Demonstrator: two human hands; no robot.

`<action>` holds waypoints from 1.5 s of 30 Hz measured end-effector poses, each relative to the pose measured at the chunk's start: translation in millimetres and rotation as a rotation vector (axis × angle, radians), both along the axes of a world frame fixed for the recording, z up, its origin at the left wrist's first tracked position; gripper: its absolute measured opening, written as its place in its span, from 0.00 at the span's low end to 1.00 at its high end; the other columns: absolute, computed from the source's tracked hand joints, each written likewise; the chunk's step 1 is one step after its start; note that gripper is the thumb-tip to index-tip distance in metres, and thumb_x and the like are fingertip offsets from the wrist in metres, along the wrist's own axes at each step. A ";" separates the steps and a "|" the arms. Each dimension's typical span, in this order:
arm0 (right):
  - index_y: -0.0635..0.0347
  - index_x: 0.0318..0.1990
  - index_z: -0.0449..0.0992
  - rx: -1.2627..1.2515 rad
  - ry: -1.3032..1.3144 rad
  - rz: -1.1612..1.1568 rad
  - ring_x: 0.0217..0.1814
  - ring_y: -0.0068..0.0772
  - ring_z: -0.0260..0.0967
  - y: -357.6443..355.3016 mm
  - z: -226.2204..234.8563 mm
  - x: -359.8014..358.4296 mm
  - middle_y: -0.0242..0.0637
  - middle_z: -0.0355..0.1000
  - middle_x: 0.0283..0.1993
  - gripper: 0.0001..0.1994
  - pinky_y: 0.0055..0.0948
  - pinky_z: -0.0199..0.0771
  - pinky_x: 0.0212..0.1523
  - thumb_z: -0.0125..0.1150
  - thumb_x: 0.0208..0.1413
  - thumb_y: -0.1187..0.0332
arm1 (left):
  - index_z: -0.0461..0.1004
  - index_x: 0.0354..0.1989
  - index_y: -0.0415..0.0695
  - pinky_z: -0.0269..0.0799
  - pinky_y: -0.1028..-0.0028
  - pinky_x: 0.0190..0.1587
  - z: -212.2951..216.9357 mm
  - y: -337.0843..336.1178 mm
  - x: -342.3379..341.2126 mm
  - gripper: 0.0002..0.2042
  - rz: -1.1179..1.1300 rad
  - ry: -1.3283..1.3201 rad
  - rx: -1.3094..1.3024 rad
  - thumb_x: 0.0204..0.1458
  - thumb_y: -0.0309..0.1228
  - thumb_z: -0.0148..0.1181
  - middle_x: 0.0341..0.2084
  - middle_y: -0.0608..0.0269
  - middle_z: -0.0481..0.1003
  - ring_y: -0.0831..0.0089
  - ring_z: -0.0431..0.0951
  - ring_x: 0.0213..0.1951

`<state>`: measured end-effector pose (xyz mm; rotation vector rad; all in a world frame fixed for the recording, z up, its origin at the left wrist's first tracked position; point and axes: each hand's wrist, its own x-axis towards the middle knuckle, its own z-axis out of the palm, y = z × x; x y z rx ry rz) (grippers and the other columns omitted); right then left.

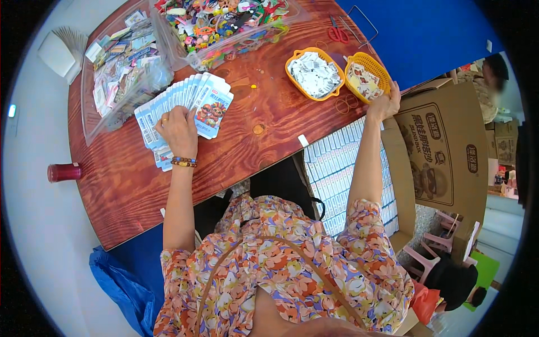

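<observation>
On the left of the wooden table lies a fanned row of flat blue-and-white cartons (211, 106) with printed cartoon figures. My left hand (178, 130) rests on this fan, its fingers curled over the cartons and their tips partly hidden. At the table's right edge stands a small yellow basket (375, 62) with printed cards (364, 81) inside. My right hand (385, 104) is closed at this basket's near right rim; some fingers are hidden behind it. Beside it, another yellow basket (292, 58) holds many small white packets (315, 74).
Clear bins of small packages (126, 67) and colourful trinkets (224, 22) stand at the back. Red scissors (338, 32) lie near a wire stand (362, 25). An open cardboard box (443, 146) holds rows of small boxes (342, 168) below the table edge. A red cup (64, 172) is far left.
</observation>
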<state>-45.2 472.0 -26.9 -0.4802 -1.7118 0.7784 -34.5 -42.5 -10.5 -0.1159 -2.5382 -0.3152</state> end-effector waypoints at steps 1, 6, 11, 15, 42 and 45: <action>0.70 0.45 0.80 -0.120 0.056 0.019 0.55 0.40 0.72 -0.7 -1.1 -8.1 0.47 0.72 0.55 0.16 0.35 0.73 0.57 0.45 0.57 0.86 | 0.74 0.32 0.46 0.60 0.59 0.50 -2.4 -2.6 -1.1 0.10 0.005 -0.024 -0.002 0.53 0.38 0.66 0.27 0.65 0.75 0.62 0.74 0.39; 0.74 0.43 0.79 -0.480 0.360 0.061 0.51 0.40 0.72 -12.8 7.3 -51.4 0.46 0.75 0.50 0.15 0.35 0.72 0.56 0.46 0.53 0.86 | 0.74 0.46 0.43 0.59 0.56 0.52 -1.2 -3.5 6.8 0.26 0.012 0.004 -0.071 0.44 0.47 0.71 0.39 0.61 0.73 0.59 0.70 0.48; 0.74 0.41 0.80 -0.674 0.549 0.172 0.51 0.40 0.72 25.9 -9.3 -79.8 0.47 0.75 0.49 0.14 0.35 0.71 0.56 0.47 0.51 0.86 | 0.66 0.61 0.41 0.56 0.50 0.57 0.6 22.0 19.4 0.46 -0.081 -0.088 -0.117 0.33 0.53 0.76 0.52 0.57 0.66 0.53 0.63 0.57; 0.72 0.41 0.79 -0.293 0.359 -0.051 0.51 0.40 0.72 30.8 -19.6 -91.6 0.47 0.75 0.48 0.19 0.34 0.70 0.57 0.43 0.45 0.91 | 0.65 0.61 0.40 0.53 0.48 0.60 2.9 32.9 26.4 0.45 -0.095 -0.195 -0.183 0.34 0.51 0.76 0.57 0.56 0.64 0.53 0.61 0.61; 0.67 0.60 0.68 0.168 -0.334 0.094 0.44 0.36 0.75 -47.0 59.5 3.7 0.44 0.75 0.46 0.25 0.30 0.75 0.44 0.64 0.58 0.63 | 0.72 0.43 0.38 0.69 0.81 0.40 39.5 111.2 37.8 0.06 -0.420 -0.487 1.213 0.59 0.21 0.59 0.36 0.68 0.76 0.85 0.73 0.38; 0.64 0.55 0.74 -0.237 -0.357 0.978 0.41 0.24 0.74 -107.8 91.4 34.4 0.35 0.77 0.44 0.17 0.24 0.73 0.39 0.61 0.61 0.65 | 0.72 0.43 0.38 0.69 0.83 0.39 49.6 112.6 44.3 0.05 -0.444 -0.563 1.223 0.59 0.21 0.58 0.35 0.69 0.75 0.86 0.73 0.37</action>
